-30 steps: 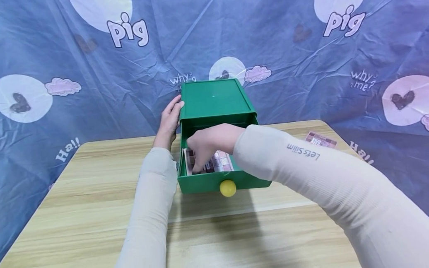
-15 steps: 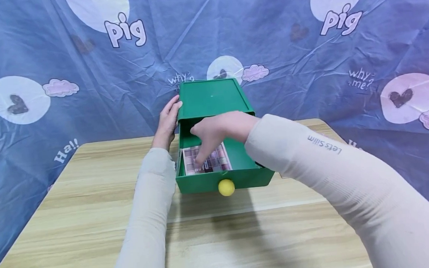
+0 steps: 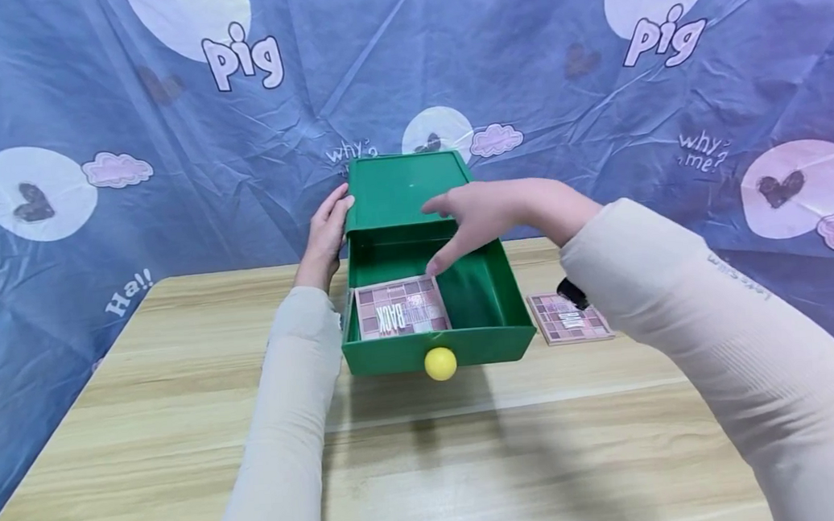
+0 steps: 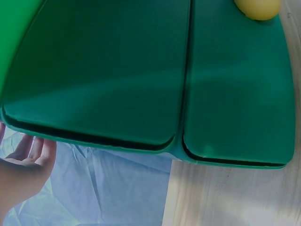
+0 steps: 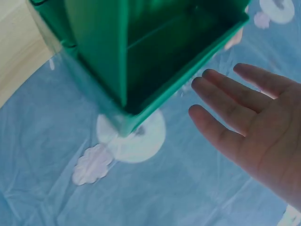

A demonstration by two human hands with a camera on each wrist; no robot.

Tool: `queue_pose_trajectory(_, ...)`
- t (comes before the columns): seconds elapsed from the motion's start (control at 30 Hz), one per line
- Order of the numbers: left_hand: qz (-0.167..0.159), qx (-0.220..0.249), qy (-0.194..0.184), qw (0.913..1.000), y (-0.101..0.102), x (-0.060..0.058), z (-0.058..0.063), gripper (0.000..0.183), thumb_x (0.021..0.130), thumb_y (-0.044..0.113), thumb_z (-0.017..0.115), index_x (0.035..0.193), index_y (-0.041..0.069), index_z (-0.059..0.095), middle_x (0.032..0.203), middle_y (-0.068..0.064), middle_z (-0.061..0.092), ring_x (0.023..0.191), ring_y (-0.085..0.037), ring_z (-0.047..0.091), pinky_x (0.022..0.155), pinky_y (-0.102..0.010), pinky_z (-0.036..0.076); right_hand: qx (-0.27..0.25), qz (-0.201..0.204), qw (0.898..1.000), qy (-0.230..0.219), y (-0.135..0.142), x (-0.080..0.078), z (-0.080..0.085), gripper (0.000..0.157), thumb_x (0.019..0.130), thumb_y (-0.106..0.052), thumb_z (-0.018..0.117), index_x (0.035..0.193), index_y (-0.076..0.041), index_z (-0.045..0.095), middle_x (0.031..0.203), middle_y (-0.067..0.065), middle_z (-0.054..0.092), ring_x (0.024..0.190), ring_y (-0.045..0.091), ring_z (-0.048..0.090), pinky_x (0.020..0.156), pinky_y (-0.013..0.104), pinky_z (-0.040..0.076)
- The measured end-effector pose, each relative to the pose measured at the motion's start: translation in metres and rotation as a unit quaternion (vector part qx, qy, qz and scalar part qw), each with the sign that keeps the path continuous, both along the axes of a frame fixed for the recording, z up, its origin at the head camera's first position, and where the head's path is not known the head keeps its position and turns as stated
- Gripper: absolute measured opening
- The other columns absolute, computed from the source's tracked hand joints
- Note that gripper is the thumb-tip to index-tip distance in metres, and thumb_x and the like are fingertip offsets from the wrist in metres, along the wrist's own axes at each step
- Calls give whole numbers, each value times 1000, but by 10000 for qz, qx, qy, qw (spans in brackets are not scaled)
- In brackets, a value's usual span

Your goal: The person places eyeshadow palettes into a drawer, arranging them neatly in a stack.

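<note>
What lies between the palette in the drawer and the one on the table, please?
The head view shows bare drawer floor, then the drawer's side wall and a sliver of table, between the inner palette and outer palette.

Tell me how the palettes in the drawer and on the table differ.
The drawer palette lies inside the green drawer; the table palette lies outside it, on the table. A black object partly hides the table palette, not the drawer palette. Both are pinkish, gridded and lettered.
</note>
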State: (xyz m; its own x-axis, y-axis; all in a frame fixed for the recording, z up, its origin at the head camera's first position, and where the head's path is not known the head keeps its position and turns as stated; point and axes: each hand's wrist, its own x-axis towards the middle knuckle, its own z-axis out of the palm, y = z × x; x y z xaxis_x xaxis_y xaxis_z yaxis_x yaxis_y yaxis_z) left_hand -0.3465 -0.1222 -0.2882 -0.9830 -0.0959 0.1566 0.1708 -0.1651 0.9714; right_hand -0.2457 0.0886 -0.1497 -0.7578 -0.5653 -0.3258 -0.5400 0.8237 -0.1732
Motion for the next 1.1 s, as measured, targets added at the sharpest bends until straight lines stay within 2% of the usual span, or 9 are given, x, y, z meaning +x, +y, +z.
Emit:
queue_pose_trajectory(0.13,-45,93,174,9998,-1,-4,-5,39,81,35,57,119,28,53,117,2,50,96,-14,50,78,-30,40,-359,-121,9993,7,22,-6,-1,91,70,-54,61,137,-7,21,132,15,31,120,28,27,94,43,26)
queue_pose_trajectory(0.27,-31,96,126,9999,-1,-4,-4,40,82,33,56,121,27,52,120,2,47,99,-15,49,80,-32,39,-651,-347,9973,37,44,-10,-5,90,71,-54,61,136,-5,22,130,18,33,118,30,30,92,45,27)
queue_pose_trajectory(0.3,9,-28,30,10000,0,-2,-2,41,83,32,54,123,25,49,123,1,45,101,-16,47,83,-33,37,-716,-413,9966,51,49,-10,-6,90,71,-54,60,136,-5,22,130,19,33,118,31,30,92,46,27)
queue_pose_trajectory(0.5,-78,80,-110,9999,-1,1,3,43,85,27,52,127,22,46,127,2,41,100,-15,46,79,-30,38,-1021,-731,9918,245,85,-10,-17,83,75,-51,57,134,-2,26,127,22,36,115,35,33,89,50,28)
queue_pose_trajectory(0.7,-102,70,-77,9999,-2,2,5,46,85,28,51,129,20,43,128,2,38,99,-15,46,79,-31,39,-1297,-839,9876,265,113,-13,-39,76,78,-43,59,131,3,29,124,25,38,113,37,35,89,49,29)
queue_pose_trajectory(0.9,-90,97,-51,9999,-1,1,4,45,85,28,52,128,21,44,128,2,39,102,-16,45,81,-32,38,-1596,-1051,9815,-155,134,-18,-66,79,77,-39,62,131,5,26,126,29,34,114,42,30,89,52,27)
queue_pose_trajectory(1.1,-47,60,-94,9999,1,2,2,43,85,28,52,127,22,46,127,2,40,101,-15,45,80,-31,38,-1606,-1248,9781,-434,154,-21,-98,85,74,-41,64,132,6,23,130,29,27,116,44,25,89,56,23)
